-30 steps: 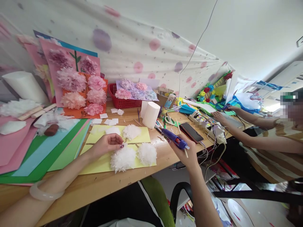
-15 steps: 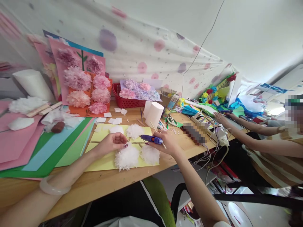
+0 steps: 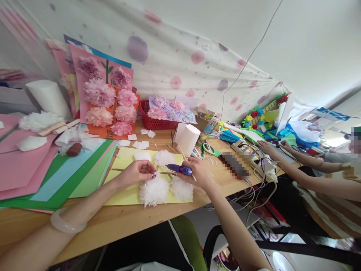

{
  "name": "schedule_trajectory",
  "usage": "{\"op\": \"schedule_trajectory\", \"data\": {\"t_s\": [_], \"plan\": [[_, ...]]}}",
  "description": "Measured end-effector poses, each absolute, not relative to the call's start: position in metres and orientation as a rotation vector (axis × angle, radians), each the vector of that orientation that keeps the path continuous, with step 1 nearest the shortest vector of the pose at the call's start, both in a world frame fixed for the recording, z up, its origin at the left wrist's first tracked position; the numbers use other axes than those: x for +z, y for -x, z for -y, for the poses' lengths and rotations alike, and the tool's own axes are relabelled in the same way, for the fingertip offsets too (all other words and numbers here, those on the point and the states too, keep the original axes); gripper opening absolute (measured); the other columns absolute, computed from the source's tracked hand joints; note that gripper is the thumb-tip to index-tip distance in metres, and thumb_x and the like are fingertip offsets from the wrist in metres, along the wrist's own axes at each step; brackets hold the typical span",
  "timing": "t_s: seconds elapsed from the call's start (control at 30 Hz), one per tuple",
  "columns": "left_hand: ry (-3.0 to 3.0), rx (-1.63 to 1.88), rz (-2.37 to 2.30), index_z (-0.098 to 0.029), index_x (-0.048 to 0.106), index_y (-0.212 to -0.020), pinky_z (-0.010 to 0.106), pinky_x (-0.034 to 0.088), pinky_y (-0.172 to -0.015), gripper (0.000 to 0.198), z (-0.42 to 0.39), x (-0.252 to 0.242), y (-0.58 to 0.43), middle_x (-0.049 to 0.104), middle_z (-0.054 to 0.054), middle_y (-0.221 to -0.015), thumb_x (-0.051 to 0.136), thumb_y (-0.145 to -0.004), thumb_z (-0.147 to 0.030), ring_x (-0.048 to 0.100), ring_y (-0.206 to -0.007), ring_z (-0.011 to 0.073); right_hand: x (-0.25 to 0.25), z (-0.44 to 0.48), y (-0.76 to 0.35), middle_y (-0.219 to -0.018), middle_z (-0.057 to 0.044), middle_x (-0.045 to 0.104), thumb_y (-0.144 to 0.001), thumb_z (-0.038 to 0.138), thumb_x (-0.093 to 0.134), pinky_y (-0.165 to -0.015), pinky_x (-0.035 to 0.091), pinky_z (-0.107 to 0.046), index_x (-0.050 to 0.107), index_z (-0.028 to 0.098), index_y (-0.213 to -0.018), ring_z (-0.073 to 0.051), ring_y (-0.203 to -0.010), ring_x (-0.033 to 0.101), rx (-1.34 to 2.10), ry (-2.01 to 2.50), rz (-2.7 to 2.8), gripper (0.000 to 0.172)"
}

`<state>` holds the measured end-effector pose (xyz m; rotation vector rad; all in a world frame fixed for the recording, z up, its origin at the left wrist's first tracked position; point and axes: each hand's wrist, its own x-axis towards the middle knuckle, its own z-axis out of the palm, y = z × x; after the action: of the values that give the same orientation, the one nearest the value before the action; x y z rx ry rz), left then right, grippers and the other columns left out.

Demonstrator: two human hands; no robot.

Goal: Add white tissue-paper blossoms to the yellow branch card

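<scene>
My left hand (image 3: 142, 171) is closed in a pinch above a fluffy white paper flower (image 3: 154, 190); whatever lies between its fingertips is too small to make out. In my right hand (image 3: 199, 171) is a thick blue pen-shaped tool (image 3: 179, 169), its dark narrow tip pointing at the left fingertips. A thin pale stick (image 3: 182, 151) also passes through the right hand's grip. Beneath both hands lies a yellow sheet (image 3: 121, 192) with brown stem lines. More white flowers sit on it, one near the right hand (image 3: 182, 188) and one behind the tool (image 3: 163, 157).
Coloured paper sheets (image 3: 67, 188) spread out at the left. Behind stand a red basket (image 3: 158, 123), a white roll (image 3: 189, 137) and finished flower pictures (image 3: 100, 94). Scissors (image 3: 208, 148) and power strips with cables (image 3: 261, 162) lie rightward. A co-worker's hands (image 3: 267, 148) rest farther right.
The view has turned slightly left, so the scene sits farther right. The tool's tip is a little closer to my left fingertips. Both hands keep their grip.
</scene>
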<state>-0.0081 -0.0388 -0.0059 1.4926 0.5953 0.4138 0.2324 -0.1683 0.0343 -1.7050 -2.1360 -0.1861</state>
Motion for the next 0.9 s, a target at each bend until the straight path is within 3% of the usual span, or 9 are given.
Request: {"op": "schedule_trajectory", "data": {"t_s": [0.67, 0.9], "plan": [[-1.495, 0.421, -0.590, -0.018, 0.063, -0.078, 0.032, 0.052, -0.079, 0.032, 0.039, -0.005, 0.008, 0.068, 0.001, -0.080, 0.083, -0.059, -0.034, 0.064, -0.077, 0.0154, 0.035, 0.165, -0.237, -0.060, -0.002, 0.049, -0.093, 0.060, 0.052, -0.067, 0.033, -0.031, 0.058, 0.019, -0.063, -0.015, -0.060, 0.043, -0.307, 1.698, 2.184, 0.051], [-1.512, 0.418, -0.587, -0.018, 0.063, -0.080, 0.033, 0.053, -0.081, 0.033, 0.039, -0.006, 0.009, 0.069, 0.002, -0.082, 0.082, -0.059, -0.035, 0.065, -0.079, 0.0163, 0.038, 0.169, -0.244, -0.059, -0.002, 0.055, -0.093, 0.060, 0.053, -0.070, 0.032, -0.032, 0.058, 0.019, -0.067, -0.016, -0.061, 0.050, -0.256, 1.748, 2.194, 0.049]]}}
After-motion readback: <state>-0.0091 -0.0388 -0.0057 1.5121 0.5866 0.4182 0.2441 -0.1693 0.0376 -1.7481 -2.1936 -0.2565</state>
